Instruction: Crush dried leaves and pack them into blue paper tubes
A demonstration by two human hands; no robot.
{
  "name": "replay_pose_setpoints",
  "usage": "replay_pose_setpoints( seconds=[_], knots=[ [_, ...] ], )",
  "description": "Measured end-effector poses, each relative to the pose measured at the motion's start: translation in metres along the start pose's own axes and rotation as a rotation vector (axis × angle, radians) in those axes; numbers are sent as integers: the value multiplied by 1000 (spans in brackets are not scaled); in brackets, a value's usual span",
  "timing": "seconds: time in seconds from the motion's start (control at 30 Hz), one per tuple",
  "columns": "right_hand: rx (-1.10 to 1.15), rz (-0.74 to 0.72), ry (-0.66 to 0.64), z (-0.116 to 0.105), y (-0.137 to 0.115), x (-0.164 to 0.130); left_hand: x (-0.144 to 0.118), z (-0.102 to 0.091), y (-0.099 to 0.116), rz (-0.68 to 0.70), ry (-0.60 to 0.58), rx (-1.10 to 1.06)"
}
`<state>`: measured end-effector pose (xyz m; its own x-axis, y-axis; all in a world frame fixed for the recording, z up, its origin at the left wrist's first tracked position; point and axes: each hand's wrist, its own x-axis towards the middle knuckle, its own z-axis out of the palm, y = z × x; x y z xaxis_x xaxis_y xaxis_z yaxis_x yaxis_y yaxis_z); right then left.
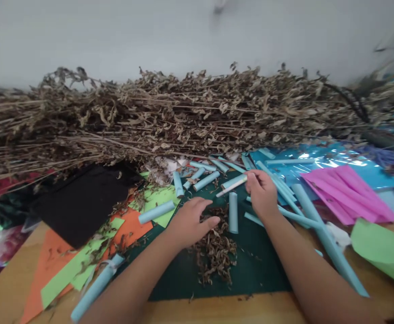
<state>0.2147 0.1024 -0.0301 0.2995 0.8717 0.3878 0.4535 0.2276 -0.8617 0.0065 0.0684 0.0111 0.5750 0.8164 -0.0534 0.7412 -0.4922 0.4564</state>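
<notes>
Head view: right hand pinches a pale stick by its near end, thumb and fingers closed on it, tip pointing left toward the far edge. Held low over the mat, likely so the end stays steady next to the blue rolls.

Left hand is released, fingers spread and curved, palm down at the top of the leaf pile. Thumb touches the leaves; grasps nothing that I can see. Looks like it pins or rakes the crumbs so they stay on the mat.

One roll lies between the two hands, just beside the pile. More rolls scatter toward the far edge; long blue tubes run under the right forearm to the near right corner. One roll sits near the left near corner of the bench.

Dry stalks heap along the whole far edge, against the wall, within reach of both hands.

Orange and green paper sheets fan out left of the mat, black cloth beyond them. Pink sheets and blue film right, well apart from the hands.
</notes>
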Motion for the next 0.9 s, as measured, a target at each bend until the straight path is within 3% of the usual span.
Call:
replay_pose_setpoints(
  seconds=[0.17, 0.27, 0.37, 0.5, 0.7, 0.9],
  knots=[
    [-92, -82, -161, 5, 0, 1, 23, 1, 7, 200, -88, 206],
    [-200, -206, -364, 5, -5, 1, 21, 5, 12, 303, -154, 261],
    [-319, -309, -506, 5, -6, 1, 11, 0, 12, 309, -192, 269],
    [-485, -338, -555, 3, -10, 1, 2, -15, 0, 240, -174, 214],
    [-670, -402, -734, 6, -31, -11, 5, -16, -24, -100, -20, 438],
    [-870, -335, -751, 1, -38, -15, 6, -6, -28, -129, -26, 499]
  ],
)
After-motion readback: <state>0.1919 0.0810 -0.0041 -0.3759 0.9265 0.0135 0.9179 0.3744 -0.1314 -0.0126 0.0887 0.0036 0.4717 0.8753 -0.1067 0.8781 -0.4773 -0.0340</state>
